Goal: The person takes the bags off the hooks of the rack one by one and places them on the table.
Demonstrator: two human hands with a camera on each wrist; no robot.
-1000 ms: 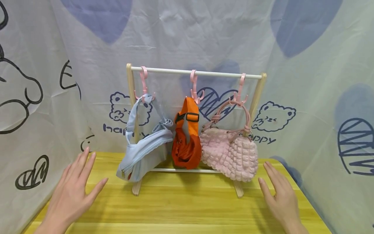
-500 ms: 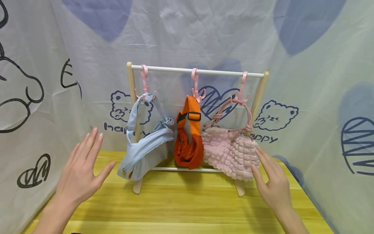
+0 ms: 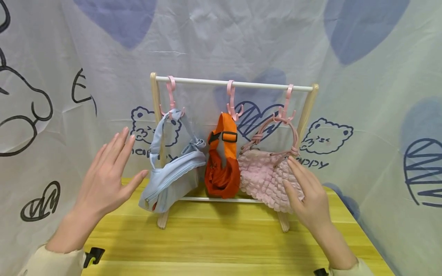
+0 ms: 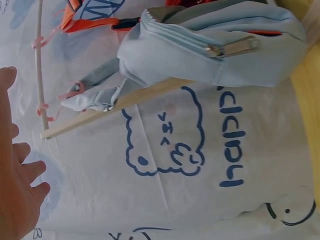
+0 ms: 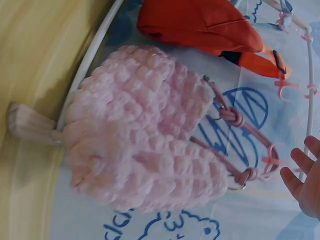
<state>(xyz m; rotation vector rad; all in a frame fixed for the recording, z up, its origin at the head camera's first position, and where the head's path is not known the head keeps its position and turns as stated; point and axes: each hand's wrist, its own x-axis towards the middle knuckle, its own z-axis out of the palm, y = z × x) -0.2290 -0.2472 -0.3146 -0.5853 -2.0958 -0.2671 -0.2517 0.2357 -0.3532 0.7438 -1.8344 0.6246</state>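
Note:
Three bags hang from pink hooks on a small rack. At the left is a light blue bag (image 3: 172, 176) with a zipper (image 4: 232, 47). An orange-red bag (image 3: 222, 176) with a black buckle hangs in the middle, and a puffy pink handbag (image 3: 264, 176) with knotted handles (image 5: 235, 117) at the right. My left hand (image 3: 107, 176) is raised left of the blue bag, fingers straight, holding nothing. My right hand (image 3: 307, 191) has its fingers extended and covers part of the pink handbag in the head view; the right wrist view shows its fingers apart from the handles.
The rack's white top bar (image 3: 207, 81) runs between two wooden posts (image 3: 307, 105). Below is a yellow wooden table (image 3: 221, 237). A white cloth with drawings (image 3: 241, 34) hangs behind and on both sides.
Both hands have risen and moved inward toward the rack, the left one rightward, the right one leftward over the pink handbag. Sleeves have come into view. The bags hang as before.

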